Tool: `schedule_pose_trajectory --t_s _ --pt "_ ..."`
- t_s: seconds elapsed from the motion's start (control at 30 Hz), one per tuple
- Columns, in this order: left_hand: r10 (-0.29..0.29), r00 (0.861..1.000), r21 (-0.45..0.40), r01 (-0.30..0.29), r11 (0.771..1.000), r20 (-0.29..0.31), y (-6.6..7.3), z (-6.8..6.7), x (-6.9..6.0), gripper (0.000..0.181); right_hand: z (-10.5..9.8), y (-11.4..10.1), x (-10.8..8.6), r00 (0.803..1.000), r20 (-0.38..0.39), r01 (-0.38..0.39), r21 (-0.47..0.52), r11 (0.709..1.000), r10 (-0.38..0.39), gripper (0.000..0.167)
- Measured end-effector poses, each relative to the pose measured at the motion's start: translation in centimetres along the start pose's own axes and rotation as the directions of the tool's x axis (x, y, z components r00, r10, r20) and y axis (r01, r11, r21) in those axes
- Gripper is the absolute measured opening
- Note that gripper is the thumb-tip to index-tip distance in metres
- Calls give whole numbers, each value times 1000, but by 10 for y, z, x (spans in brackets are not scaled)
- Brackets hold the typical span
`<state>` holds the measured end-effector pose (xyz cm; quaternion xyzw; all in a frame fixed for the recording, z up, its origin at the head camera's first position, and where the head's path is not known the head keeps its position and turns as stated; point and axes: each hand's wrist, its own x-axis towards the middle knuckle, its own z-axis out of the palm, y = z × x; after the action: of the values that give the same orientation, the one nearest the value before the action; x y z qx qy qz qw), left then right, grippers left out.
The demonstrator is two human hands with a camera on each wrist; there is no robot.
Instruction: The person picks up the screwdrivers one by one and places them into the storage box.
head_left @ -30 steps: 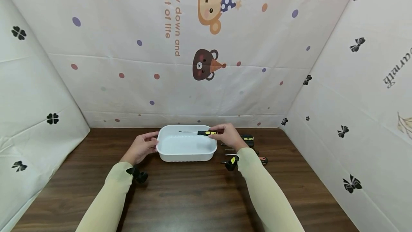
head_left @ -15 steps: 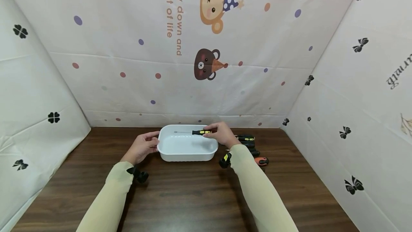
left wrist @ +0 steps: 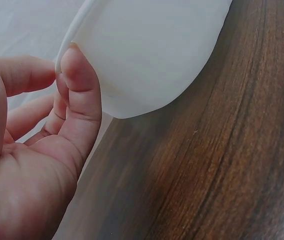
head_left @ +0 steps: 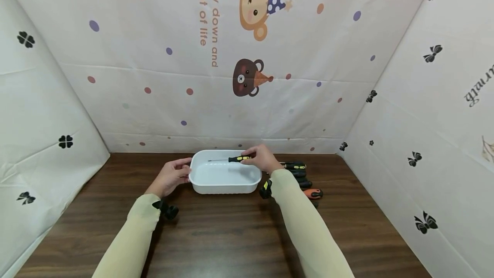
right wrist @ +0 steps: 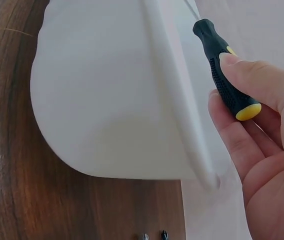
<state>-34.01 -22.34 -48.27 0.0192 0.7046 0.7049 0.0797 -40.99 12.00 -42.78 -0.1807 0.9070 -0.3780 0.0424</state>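
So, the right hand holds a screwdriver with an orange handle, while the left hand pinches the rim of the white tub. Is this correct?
Not quite: the handle colour is wrong. The right hand holds a screwdriver with a black and yellow handle, as the right wrist view shows, while the left hand pinches the rim of the white tub.

Tub on table, before backdrop; screwdriver over tub; other screwdrivers right of tub.
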Motion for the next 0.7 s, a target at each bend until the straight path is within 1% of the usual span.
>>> schedule_pose_trajectory --t_s 0.2,0.5,0.7 --pt "0 1000 10 0 1000 -3 0 0 -1 55 4 -5 7 1000 5 16 -47 999 -16 30" --pt "1 1000 15 -1 1000 1 1 0 0 56 7 -9 15 999 35 -9 -111 994 13 28" --pt "0 1000 17 0 1000 -3 0 -1 0 55 8 -13 18 997 55 -43 -117 992 50 26"
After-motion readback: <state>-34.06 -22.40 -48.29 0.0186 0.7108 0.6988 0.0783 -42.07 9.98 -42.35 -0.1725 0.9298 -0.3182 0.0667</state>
